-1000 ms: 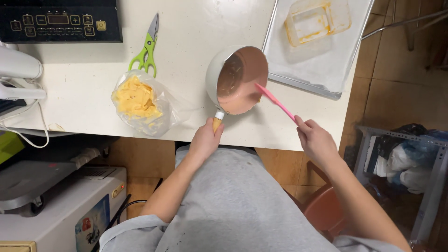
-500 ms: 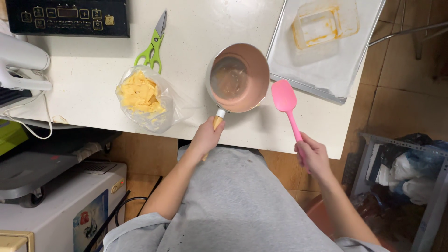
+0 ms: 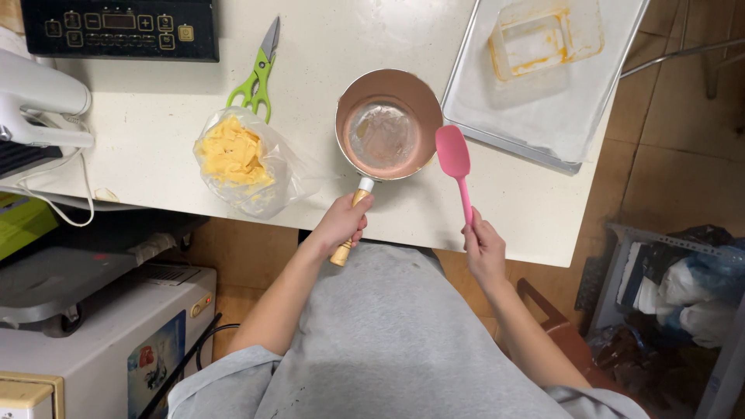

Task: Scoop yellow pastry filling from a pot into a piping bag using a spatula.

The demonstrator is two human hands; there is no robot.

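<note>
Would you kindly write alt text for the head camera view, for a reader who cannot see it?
Seen from above, a person's left hand grips the wooden handle of a small pink saucepan on a white table, while the right hand holds a pink silicone spatula beside it. A clear bag of yellow food, green-handled scissors and a metal tray lie nearby.

Shiny metal saucepan (image 3: 386,124) with wooden handle; matt pink rubbery spatula (image 3: 455,163); smooth pale tabletop (image 3: 155,101); crinkly clear plastic bag (image 3: 247,161).
</note>
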